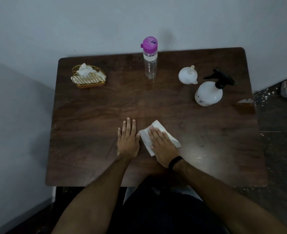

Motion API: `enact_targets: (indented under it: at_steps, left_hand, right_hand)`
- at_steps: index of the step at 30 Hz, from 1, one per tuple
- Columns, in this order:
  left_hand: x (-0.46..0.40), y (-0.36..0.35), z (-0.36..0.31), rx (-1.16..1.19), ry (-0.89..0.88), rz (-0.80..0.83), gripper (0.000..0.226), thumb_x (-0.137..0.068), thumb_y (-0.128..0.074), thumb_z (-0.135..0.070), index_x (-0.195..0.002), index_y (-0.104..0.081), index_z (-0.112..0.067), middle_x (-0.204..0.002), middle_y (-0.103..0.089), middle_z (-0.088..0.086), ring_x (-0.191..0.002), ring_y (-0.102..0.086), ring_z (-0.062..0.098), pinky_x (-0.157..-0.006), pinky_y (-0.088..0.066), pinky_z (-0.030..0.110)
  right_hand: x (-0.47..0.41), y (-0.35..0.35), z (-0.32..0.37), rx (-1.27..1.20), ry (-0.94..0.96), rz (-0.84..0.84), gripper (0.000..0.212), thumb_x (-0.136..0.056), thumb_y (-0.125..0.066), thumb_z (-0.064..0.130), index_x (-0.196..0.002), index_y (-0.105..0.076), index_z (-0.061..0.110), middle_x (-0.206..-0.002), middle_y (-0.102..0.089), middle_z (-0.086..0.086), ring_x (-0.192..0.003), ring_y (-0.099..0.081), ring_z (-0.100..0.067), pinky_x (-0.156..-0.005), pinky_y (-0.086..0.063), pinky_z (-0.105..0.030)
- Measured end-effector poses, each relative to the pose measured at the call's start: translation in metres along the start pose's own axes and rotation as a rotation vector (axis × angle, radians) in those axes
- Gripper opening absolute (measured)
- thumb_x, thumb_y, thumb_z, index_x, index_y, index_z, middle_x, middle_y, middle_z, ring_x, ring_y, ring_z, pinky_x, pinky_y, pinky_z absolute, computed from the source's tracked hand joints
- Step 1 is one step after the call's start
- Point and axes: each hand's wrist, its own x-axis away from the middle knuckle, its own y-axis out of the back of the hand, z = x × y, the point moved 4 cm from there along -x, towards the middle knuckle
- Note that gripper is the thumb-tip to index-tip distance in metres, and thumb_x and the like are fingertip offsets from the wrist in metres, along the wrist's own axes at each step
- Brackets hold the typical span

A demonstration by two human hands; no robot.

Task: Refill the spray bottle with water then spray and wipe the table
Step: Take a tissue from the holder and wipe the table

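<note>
- A person's right hand [163, 146] is lying flat on a white paper tissue [158, 135] near the front edge of the dark wooden table [88, 115], fingers straight and close together.
- The left hand [127, 139] is resting palm down just left of the tissue, fingers straight and slightly spread.
- The white spray bottle [208, 92] is standing far right of the tissue, toward the table's back.
- A white funnel [187, 75] is sitting just beside the spray bottle.
- A clear water bottle [150, 65] with a purple cap is standing at the table's back edge.

Both hands lie flat on the table [92, 132] near its front edge: left hand [127, 140] directly on the surface, right hand [163, 149] just beside it atop the tissue [145, 137]. Behind, left to right: tissue holder [88, 76], water bottle [150, 59], funnel [188, 75], spray bottle [208, 92].
</note>
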Motion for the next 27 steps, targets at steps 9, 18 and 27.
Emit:
enact_targets:
  at_steps: [9, 18, 27]
  left_hand:
    - [0.004, -0.011, 0.005, -0.022, 0.009, -0.054, 0.06, -0.107, -0.019, -0.04, -0.162, -0.011, -0.017, -0.169, -0.008, 0.009, -0.156, -0.007, 0.025, -0.125, -0.011, 0.05]
    - [0.002, -0.014, 0.006, -0.009, 0.035, -0.093, 0.059, -0.106, -0.018, -0.033, -0.161, -0.011, -0.013, -0.169, -0.006, 0.007, -0.156, -0.005, 0.022, -0.126, -0.009, 0.047]
    - [-0.022, 0.003, 0.03, 0.055, 0.054, -0.145, 0.06, -0.106, -0.022, -0.036, -0.16, -0.018, -0.012, -0.169, -0.012, 0.007, -0.156, -0.009, 0.022, -0.125, -0.014, 0.047]
  right_hand:
    - [-0.061, 0.032, -0.025, -0.057, -0.208, -0.048, 0.067, -0.103, -0.023, 0.042, -0.157, 0.003, 0.014, -0.164, 0.011, -0.01, -0.151, 0.009, -0.024, -0.122, 0.001, -0.041]
    - [-0.035, 0.014, -0.001, 0.028, 0.084, -0.001, 0.064, -0.105, -0.021, 0.042, -0.157, 0.008, 0.016, -0.164, 0.016, -0.006, -0.151, 0.011, -0.022, -0.122, -0.002, -0.045]
    - [-0.035, 0.037, -0.036, -0.289, -0.036, -0.366, 0.046, -0.084, -0.067, -0.003, -0.128, -0.063, 0.01, -0.135, -0.06, -0.009, -0.124, -0.05, -0.025, -0.106, -0.045, -0.039]
